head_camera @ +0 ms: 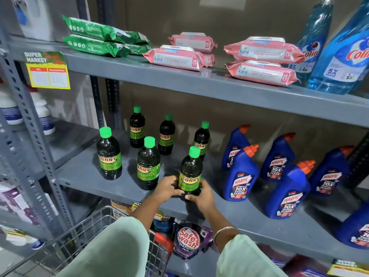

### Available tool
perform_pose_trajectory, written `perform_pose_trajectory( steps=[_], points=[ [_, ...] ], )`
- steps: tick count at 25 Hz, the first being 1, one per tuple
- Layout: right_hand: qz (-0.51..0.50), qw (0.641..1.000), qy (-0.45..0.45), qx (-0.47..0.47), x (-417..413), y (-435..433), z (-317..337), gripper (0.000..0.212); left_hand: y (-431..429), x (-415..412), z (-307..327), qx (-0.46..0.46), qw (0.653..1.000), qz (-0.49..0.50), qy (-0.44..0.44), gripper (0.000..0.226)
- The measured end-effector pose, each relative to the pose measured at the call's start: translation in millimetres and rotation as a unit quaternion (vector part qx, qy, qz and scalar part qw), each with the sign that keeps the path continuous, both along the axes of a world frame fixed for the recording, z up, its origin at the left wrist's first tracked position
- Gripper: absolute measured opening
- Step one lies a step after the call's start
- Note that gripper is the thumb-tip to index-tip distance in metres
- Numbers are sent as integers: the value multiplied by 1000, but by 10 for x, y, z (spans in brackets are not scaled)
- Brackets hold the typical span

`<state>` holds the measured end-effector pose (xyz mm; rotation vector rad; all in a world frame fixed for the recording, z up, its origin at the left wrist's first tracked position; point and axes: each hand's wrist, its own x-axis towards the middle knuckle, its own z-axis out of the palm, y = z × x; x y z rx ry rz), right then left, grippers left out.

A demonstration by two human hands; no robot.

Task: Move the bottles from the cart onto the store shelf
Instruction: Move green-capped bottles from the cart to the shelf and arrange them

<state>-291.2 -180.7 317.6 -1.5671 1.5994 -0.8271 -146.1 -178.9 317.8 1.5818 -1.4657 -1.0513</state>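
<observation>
Both hands, left hand point(168, 187) and right hand point(200, 194), fingers wrapped round base of dark plastic green-capped bottle point(190, 172), upright at front edge of grey metal shelf point(111, 184). Probably liquid-heavy, smooth, rigid; low grip suits.

glossy dark plastic bottle point(190, 174), smooth grey painted metal shelf point(123, 188), shiny wire cart point(83, 232).

The grey metal middle shelf point(111, 182) carries six dark Sunny bottles point(148, 163) with green caps, standing upright at its nine o'clock side; blue Harpic bottles point(240, 176) with orange caps stand at three o'clock, well apart from them; the upper shelf point(179, 76) bears green packs point(95, 37) at eleven o'clock, pink Kara wipes point(261, 62) at twelve, and blue Colin bottles point(343, 56) at two.
</observation>
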Motion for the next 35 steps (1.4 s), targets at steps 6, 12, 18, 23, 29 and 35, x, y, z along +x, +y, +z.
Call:
perform_pose_trajectory(
  steps=[6, 12, 18, 23, 29, 35],
  points=[
    [-71, 996, 23, -55, 85, 165, -102, 72, 415, 182, 32, -78, 963, 247, -75, 38],
    [-70, 997, 5, -25, 218, 72, -126, 68, 341, 503, -30, -44, 946, 316, -63, 63],
    [-101, 995, -24, -10, 225, 57, -140, 63, 217, 460, -45, -32, 950, 300, -87, 50],
    [-116, 993, -31, -12, 210, 65, -142, 61, 209, 468, -28, -26, 951, 285, -114, 52],
    [-111, 993, -34, -11, 202, 84, -131, 62, 192, 499, -22, -21, 954, 272, -126, 54],
    [-107, 993, -46, -12, 178, 96, -118, 58, 182, 512, -61, -30, 953, 274, -123, 53]
  ],
)
